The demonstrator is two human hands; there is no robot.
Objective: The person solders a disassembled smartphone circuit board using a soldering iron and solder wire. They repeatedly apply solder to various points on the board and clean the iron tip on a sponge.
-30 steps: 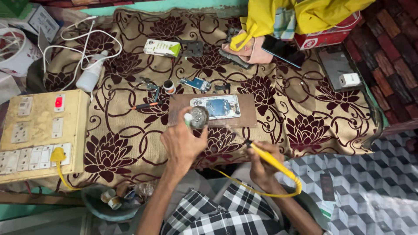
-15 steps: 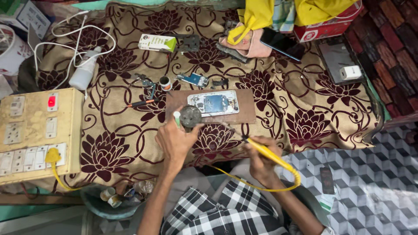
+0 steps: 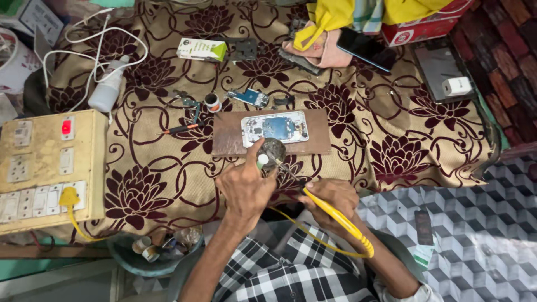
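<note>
My left hand [image 3: 246, 187] holds a small round tin [image 3: 272, 150] at the near edge of a brown board [image 3: 224, 140]. My right hand [image 3: 330, 198] grips a yellow-handled soldering iron [image 3: 335, 218]; its thin metal tip reaches into the tin. An opened phone [image 3: 274, 127] with its insides showing lies flat on the board, just beyond the tin. A yellow cord runs from the iron's handle back under my arms.
A switch-and-socket box [image 3: 45, 168] with a yellow plug [image 3: 69, 197] sits left. Small parts, a screwdriver [image 3: 179, 129], a little box [image 3: 201, 49], a white charger [image 3: 106, 92] and a dark phone [image 3: 366, 49] lie on the flowered cloth. A bowl of bits [image 3: 154, 251] sits below.
The view has shifted a little, with the cloth sliding up in frame. My hands stay together at the tin, the iron's tip now in it.
</note>
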